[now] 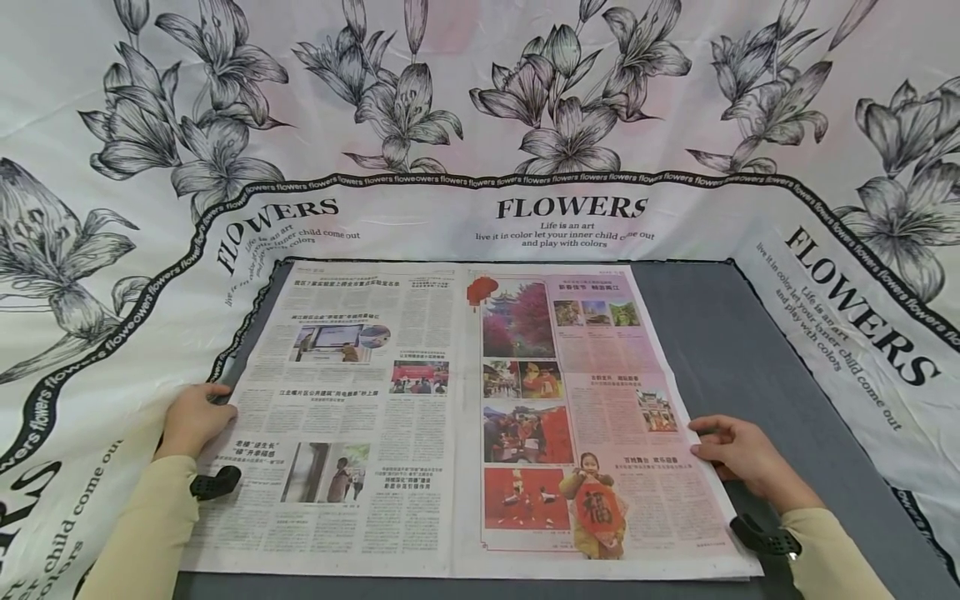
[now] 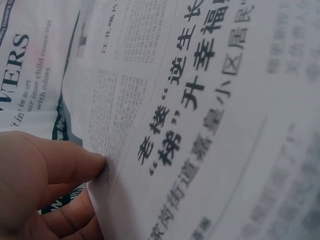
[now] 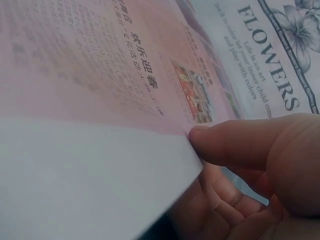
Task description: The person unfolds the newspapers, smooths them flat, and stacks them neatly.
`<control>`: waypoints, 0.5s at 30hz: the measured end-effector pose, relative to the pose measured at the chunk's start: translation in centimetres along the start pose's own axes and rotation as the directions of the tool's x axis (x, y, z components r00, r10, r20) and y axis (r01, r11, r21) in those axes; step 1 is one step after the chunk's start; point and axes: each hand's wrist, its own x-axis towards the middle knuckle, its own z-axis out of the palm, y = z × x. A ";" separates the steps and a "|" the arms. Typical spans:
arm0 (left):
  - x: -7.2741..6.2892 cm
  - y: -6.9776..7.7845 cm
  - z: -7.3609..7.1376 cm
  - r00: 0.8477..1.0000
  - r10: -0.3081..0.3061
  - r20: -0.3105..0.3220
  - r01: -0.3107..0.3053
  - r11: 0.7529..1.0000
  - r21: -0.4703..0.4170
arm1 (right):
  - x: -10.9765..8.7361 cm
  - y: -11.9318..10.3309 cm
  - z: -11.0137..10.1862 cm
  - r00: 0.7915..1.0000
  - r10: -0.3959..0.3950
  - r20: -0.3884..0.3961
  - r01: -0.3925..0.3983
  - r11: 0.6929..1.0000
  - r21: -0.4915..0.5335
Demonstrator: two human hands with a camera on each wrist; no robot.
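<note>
A newspaper (image 1: 420, 417) lies spread wide, its left page mostly black print and its right page pink with colour photos. At its left edge my left hand (image 1: 197, 419) pinches the paper; in the left wrist view the thumb (image 2: 92, 165) presses on top while the fingers (image 2: 70, 217) curl beneath. My right hand (image 1: 738, 457) grips the right edge the same way. The right wrist view shows that thumb (image 3: 215, 142) on the pink sheet, with the other fingers (image 3: 220, 195) tucked under it.
Under the newspaper is a dark grey tabletop (image 1: 720, 350). White cloth (image 1: 420, 221) printed with black lilies and the word FLOWERS surrounds it at the back and both sides. Each wrist wears a black band, seen at the left wrist (image 1: 216, 483) and right wrist (image 1: 765, 537).
</note>
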 end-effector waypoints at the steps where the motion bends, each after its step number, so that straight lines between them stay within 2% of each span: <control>1: 0.0 0.0 0.0 1.000 -0.003 0.000 0.003 1.000 -0.004 | 0.0 0.0 0.0 1.000 0.000 -0.001 0.000 1.000 -0.004; 15: -0.1 0.0 0.5 1.000 -0.030 -0.001 0.030 0.998 -0.051 | -0.1 0.2 -0.3 1.000 0.017 0.010 -0.017 1.000 0.023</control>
